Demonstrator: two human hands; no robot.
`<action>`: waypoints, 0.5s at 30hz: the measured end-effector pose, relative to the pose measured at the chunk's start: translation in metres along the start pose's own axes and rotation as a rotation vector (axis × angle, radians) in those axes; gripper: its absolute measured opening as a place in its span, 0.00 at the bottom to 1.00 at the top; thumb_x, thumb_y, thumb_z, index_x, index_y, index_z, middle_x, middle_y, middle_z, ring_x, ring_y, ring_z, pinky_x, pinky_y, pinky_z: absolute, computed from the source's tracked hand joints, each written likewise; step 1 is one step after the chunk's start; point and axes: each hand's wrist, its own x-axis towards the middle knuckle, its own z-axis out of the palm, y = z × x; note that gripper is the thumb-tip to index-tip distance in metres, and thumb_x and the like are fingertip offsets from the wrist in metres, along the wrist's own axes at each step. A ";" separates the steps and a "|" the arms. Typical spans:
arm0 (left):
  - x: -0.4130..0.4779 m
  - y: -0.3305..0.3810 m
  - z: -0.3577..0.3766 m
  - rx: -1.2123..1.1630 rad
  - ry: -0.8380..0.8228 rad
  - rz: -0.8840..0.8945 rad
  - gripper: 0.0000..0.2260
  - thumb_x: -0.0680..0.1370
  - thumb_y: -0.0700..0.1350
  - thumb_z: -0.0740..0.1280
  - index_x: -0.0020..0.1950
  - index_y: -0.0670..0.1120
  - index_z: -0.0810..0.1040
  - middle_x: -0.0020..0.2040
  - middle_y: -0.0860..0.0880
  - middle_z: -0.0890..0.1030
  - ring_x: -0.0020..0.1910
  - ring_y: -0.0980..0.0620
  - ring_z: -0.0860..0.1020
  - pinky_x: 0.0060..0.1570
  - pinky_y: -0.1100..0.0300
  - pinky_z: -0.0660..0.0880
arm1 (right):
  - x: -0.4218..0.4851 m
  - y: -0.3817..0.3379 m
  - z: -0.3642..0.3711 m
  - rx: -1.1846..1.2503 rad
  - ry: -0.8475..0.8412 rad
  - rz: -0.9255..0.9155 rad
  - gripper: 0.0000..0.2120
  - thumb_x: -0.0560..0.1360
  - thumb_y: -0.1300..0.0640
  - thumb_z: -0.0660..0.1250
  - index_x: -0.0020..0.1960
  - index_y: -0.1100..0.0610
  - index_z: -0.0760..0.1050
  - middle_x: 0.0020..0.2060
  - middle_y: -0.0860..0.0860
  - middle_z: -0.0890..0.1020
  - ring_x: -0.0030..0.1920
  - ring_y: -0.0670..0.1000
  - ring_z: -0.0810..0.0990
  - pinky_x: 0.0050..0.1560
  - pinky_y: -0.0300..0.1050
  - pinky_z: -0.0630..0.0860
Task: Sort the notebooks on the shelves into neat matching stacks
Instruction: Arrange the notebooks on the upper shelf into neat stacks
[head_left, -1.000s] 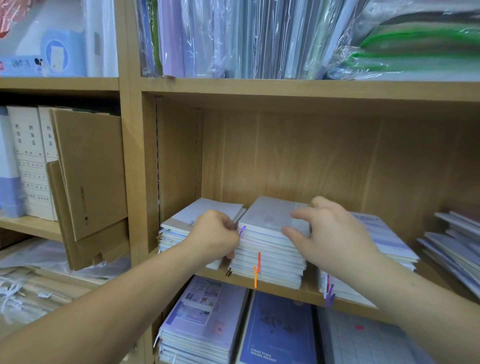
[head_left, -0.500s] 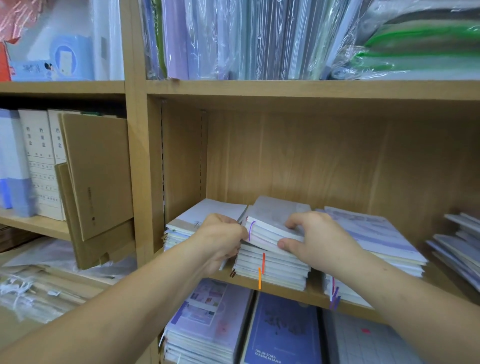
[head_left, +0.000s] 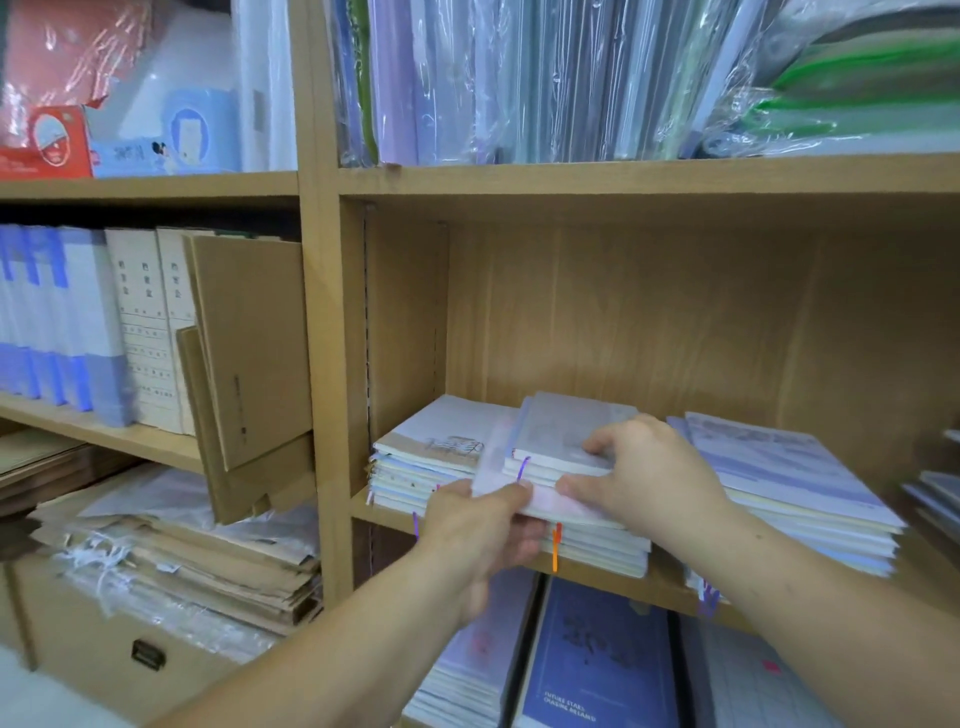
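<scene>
upper notebooks (head_left: 566, 441) of middle stack (head_left: 597, 553) are gripped at front edge by left hand (head_left: 483, 530) and right hand (head_left: 644, 478), fingers curled

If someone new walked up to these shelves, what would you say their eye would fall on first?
The two hands at the centre: the left hand and right hand grip the top notebooks of the middle stack on the wooden shelf. Above them a row of plastic-wrapped books stands glinting, and in the left compartment a brown cardboard folder leans tilted.
</scene>
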 end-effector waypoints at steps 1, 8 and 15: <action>0.000 0.003 0.003 0.005 0.016 0.016 0.06 0.78 0.36 0.71 0.53 0.38 0.76 0.43 0.38 0.86 0.35 0.43 0.85 0.38 0.53 0.84 | 0.001 -0.001 0.002 0.005 0.015 0.015 0.25 0.68 0.34 0.74 0.60 0.46 0.81 0.59 0.49 0.80 0.63 0.54 0.76 0.58 0.49 0.76; -0.018 0.054 -0.014 0.214 0.103 0.344 0.05 0.77 0.31 0.64 0.51 0.37 0.77 0.49 0.34 0.83 0.42 0.40 0.86 0.39 0.46 0.85 | 0.004 -0.002 0.009 0.062 0.107 0.101 0.17 0.69 0.41 0.72 0.38 0.56 0.79 0.34 0.50 0.81 0.42 0.55 0.80 0.38 0.49 0.79; -0.039 0.113 -0.048 1.018 0.318 1.009 0.05 0.80 0.39 0.63 0.44 0.43 0.71 0.37 0.43 0.76 0.34 0.45 0.75 0.33 0.47 0.74 | 0.006 -0.007 0.006 -0.060 -0.065 0.045 0.19 0.70 0.33 0.70 0.44 0.49 0.79 0.47 0.48 0.81 0.54 0.55 0.80 0.41 0.43 0.72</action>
